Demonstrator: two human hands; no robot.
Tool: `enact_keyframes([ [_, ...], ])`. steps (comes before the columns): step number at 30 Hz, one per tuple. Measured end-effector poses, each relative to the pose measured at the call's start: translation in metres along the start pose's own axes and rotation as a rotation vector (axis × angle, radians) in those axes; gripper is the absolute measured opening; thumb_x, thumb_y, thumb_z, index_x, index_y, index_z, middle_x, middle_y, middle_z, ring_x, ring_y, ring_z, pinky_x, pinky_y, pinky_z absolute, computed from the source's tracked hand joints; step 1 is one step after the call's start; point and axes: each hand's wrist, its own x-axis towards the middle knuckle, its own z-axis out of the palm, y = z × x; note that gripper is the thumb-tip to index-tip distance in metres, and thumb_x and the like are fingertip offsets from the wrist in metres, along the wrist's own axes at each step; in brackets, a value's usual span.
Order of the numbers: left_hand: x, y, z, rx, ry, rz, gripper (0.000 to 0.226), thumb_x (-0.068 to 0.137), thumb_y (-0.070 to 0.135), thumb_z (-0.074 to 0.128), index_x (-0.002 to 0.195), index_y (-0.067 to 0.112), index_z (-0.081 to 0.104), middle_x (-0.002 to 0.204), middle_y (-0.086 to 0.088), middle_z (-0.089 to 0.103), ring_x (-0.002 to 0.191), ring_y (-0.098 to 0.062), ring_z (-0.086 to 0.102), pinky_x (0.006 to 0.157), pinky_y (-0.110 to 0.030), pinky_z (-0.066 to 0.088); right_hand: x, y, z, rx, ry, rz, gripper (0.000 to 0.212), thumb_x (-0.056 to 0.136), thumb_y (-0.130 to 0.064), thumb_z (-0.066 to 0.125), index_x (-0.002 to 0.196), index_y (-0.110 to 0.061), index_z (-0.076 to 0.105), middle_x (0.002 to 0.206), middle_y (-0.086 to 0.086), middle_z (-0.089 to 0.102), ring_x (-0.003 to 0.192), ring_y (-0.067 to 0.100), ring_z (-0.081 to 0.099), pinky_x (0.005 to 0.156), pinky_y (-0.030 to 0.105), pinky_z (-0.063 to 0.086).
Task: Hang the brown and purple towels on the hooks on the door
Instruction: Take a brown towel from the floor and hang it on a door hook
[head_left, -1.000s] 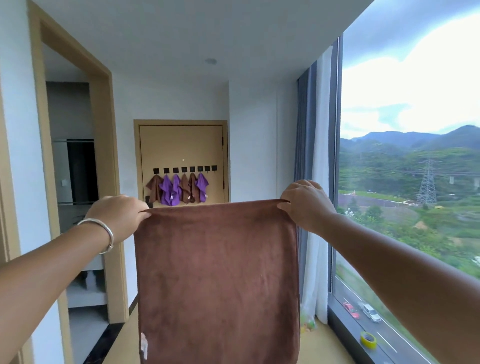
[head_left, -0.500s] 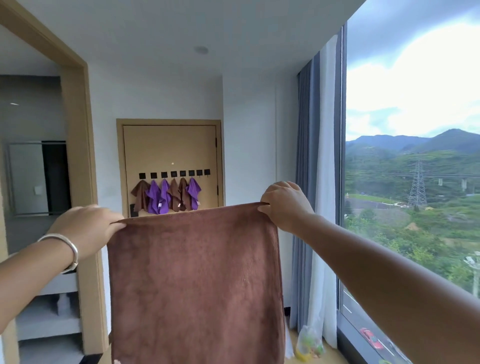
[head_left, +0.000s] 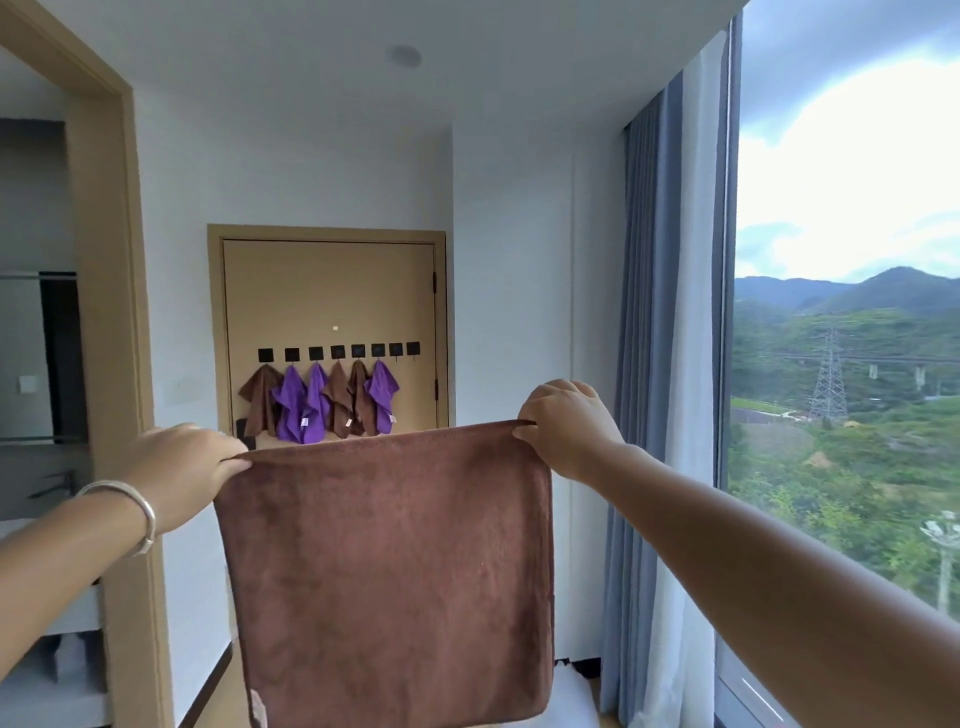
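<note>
A square brown towel (head_left: 389, 577) hangs spread out flat in front of me. My left hand (head_left: 182, 467), with a silver bangle on its wrist, pinches its top left corner. My right hand (head_left: 566, 423) pinches its top right corner. Far ahead stands a tan door (head_left: 332, 291) with a row of black hooks (head_left: 337, 352). Several brown and purple towels (head_left: 319, 402) hang from the left hooks; the two rightmost hooks (head_left: 405, 349) are bare. The held towel hides the door's lower part.
An open doorway with a wooden frame (head_left: 111, 312) is at my left, shelves beyond it. A grey and white curtain (head_left: 670, 364) hangs along the large window (head_left: 847, 312) at my right. White walls flank the door.
The view has shifted closer to the door and slightly right. Both hands keep hold of the towel's top corners, held a little higher and wider in the frame.
</note>
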Motion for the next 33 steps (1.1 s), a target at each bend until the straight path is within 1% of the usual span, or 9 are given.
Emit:
enact_keyframes([
  [5, 0.075, -0.040, 0.075, -0.010, -0.005, 0.047, 0.034, 0.100, 0.042, 0.035, 0.073, 0.037, 0.056, 0.076, 0.018, 0.059, 0.082, -0.006, 0.054, 0.074, -0.028, 0.044, 0.066, -0.011, 0.067, -0.019, -0.003, 0.033, 0.031, 0.096, -0.044, 0.046, 0.110, -0.030, 0.070, 0.118, -0.009, 0.063, 0.120, 0.016, 0.045, 0.104, 0.034, 0.027],
  [11, 0.161, -0.087, 0.149, -0.068, 0.075, 0.084, 0.034, 0.100, 0.041, 0.035, 0.070, 0.038, 0.052, 0.074, 0.018, 0.056, 0.079, -0.007, 0.050, 0.068, -0.026, 0.036, 0.156, -0.030, 0.139, -0.025, -0.016, 0.074, 0.031, 0.096, -0.044, 0.046, 0.109, -0.031, 0.070, 0.119, -0.010, 0.062, 0.119, 0.014, 0.045, 0.102, 0.032, 0.028],
  [14, 0.194, -0.103, 0.179, -0.095, 0.075, 0.085, 0.038, 0.100, 0.041, 0.035, 0.063, 0.037, 0.043, 0.071, 0.019, 0.053, 0.077, -0.006, 0.049, 0.067, -0.026, 0.035, 0.195, -0.038, 0.171, -0.024, -0.012, 0.088, 0.030, 0.096, -0.044, 0.046, 0.106, -0.031, 0.071, 0.117, -0.011, 0.063, 0.118, 0.014, 0.046, 0.102, 0.033, 0.029],
  [19, 0.243, -0.125, 0.233, -0.088, 0.046, 0.071, 0.037, 0.100, 0.041, 0.035, 0.067, 0.034, 0.051, 0.074, 0.016, 0.057, 0.078, -0.007, 0.053, 0.067, -0.025, 0.039, 0.248, -0.042, 0.228, -0.016, -0.035, 0.092, 0.029, 0.096, -0.043, 0.046, 0.104, -0.030, 0.071, 0.116, -0.011, 0.063, 0.118, 0.015, 0.046, 0.104, 0.033, 0.030],
  [22, 0.276, -0.129, 0.268, -0.085, 0.019, 0.064, 0.037, 0.100, 0.043, 0.032, 0.076, 0.033, 0.060, 0.079, 0.016, 0.060, 0.081, -0.007, 0.054, 0.071, -0.026, 0.044, 0.277, -0.035, 0.266, -0.008, -0.049, 0.090, 0.029, 0.096, -0.042, 0.046, 0.103, -0.031, 0.071, 0.115, -0.011, 0.063, 0.118, 0.014, 0.045, 0.105, 0.033, 0.030],
  [25, 0.311, -0.126, 0.305, -0.068, 0.024, 0.064, 0.037, 0.100, 0.044, 0.033, 0.078, 0.033, 0.061, 0.080, 0.014, 0.061, 0.080, -0.007, 0.056, 0.072, -0.026, 0.046, 0.308, -0.020, 0.307, -0.002, -0.057, 0.076, 0.028, 0.095, -0.042, 0.046, 0.102, -0.032, 0.071, 0.114, -0.012, 0.063, 0.118, 0.015, 0.046, 0.104, 0.033, 0.030],
  [27, 0.334, -0.122, 0.328, -0.052, 0.025, 0.058, 0.037, 0.100, 0.043, 0.033, 0.075, 0.034, 0.057, 0.079, 0.013, 0.061, 0.080, -0.009, 0.056, 0.071, -0.027, 0.045, 0.331, -0.006, 0.333, -0.005, -0.050, 0.066, 0.027, 0.095, -0.042, 0.046, 0.101, -0.032, 0.071, 0.113, -0.012, 0.063, 0.117, 0.015, 0.046, 0.103, 0.032, 0.031],
  [31, 0.386, -0.106, 0.365, -0.055, 0.030, 0.046, 0.042, 0.101, 0.039, 0.035, 0.059, 0.033, 0.038, 0.070, 0.012, 0.054, 0.074, -0.012, 0.053, 0.064, -0.028, 0.037, 0.379, 0.028, 0.385, 0.008, -0.041, 0.044, 0.028, 0.096, -0.043, 0.044, 0.101, -0.033, 0.071, 0.112, -0.013, 0.063, 0.117, 0.015, 0.046, 0.103, 0.033, 0.032],
  [33, 0.414, -0.098, 0.379, -0.053, 0.030, 0.037, 0.042, 0.101, 0.038, 0.036, 0.060, 0.031, 0.039, 0.071, 0.011, 0.054, 0.074, -0.012, 0.054, 0.065, -0.029, 0.040, 0.404, 0.046, 0.407, 0.026, -0.024, 0.028, 0.029, 0.096, -0.043, 0.044, 0.100, -0.033, 0.071, 0.111, -0.012, 0.064, 0.117, 0.015, 0.047, 0.102, 0.032, 0.033],
])
